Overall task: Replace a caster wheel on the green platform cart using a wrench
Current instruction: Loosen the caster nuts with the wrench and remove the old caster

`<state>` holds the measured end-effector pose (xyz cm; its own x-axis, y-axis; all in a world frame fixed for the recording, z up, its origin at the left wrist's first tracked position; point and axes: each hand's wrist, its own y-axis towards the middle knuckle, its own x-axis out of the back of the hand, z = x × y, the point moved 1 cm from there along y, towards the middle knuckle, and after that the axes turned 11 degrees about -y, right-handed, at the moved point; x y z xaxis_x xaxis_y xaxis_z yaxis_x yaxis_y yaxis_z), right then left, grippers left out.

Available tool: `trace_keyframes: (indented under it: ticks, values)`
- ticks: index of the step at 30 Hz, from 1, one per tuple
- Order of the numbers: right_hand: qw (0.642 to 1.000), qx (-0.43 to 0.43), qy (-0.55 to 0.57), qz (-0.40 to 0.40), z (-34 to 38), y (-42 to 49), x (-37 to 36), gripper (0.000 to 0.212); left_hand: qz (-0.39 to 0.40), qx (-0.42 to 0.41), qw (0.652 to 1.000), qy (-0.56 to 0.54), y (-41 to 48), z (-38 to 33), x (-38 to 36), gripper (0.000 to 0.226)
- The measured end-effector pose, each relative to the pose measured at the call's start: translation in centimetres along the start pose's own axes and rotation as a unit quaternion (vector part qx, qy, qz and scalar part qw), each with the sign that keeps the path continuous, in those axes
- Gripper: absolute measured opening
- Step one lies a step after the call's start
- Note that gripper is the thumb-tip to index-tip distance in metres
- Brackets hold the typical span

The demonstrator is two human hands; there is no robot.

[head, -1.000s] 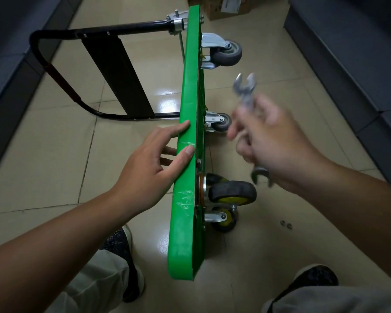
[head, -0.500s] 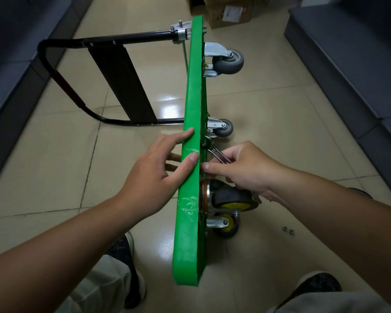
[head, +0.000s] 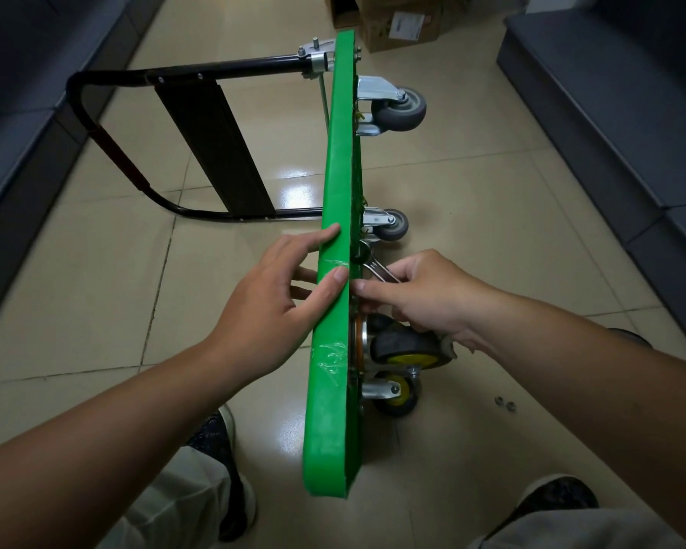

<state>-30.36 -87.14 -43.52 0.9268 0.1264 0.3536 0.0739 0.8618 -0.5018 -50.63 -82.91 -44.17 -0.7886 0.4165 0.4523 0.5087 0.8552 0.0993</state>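
Cart tipped on its side, wrench at the underside.
The green platform cart (head: pixel 335 215) stands on edge on the tiled floor (head: pixel 492 215), wheels facing right. The left hand (head: pixel 270 307) rests on its upper edge with fingers nearly straight. The right hand (head: pixel 424 295) has its fingers curled round a wrench (head: pixel 381 271), whose head meets the underside just above a yellow-hubbed caster wheel (head: pixel 408 346). Two nuts (head: pixel 505 404) lie nearby.

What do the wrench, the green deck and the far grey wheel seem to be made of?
The wrench looks like bare steel: silvery, with bright glints. The deck is probably plastic: even green, a smooth rounded edge, slight gloss. The far wheel seems to be grey rubber, matte; its bracket looks like plated steel, bright and shiny.
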Motion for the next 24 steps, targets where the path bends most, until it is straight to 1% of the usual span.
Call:
trace_keyframes:
  ticks: [4, 9, 12, 15, 18, 21, 24]
  values:
    - [1.000, 0.018, 0.001, 0.022, 0.02, 0.14, 0.29, 0.017, 0.003, 0.002, 1.000, -0.002, -0.04, -0.04, 0.02, 0.059]
    - [0.998, 0.042, 0.039, 0.011, -0.44, 0.24, 0.17, 0.025, 0.003, 0.007, 1.000, -0.009, -0.24, -0.05, -0.05, 0.057]
    - [0.999, 0.017, 0.042, -0.009, -0.40, 0.34, -0.03, 0.022, 0.003, 0.008, 1.000, -0.015, -0.32, -0.08, -0.06, 0.058]
    - [1.000, -0.008, -0.003, -0.019, -0.46, 0.62, -0.23, 0.032, 0.003, 0.008, 1.000, -0.015, -0.34, -0.11, -0.06, 0.057]
    - [1.000, -0.001, -0.022, 0.000, -0.32, 0.53, -0.25, 0.025, 0.001, 0.008, 1.000, -0.013, -0.30, -0.09, -0.11, 0.058]
    - [1.000, 0.016, -0.016, 0.019, -0.40, 0.46, 0.06, 0.019, 0.005, 0.007, 1.000, -0.014, -0.25, -0.03, -0.07, 0.058]
    - [0.999, 0.029, 0.005, 0.034, -0.53, 0.38, 0.18, 0.025, 0.006, 0.004, 1.000, -0.007, -0.27, 0.01, -0.02, 0.058]
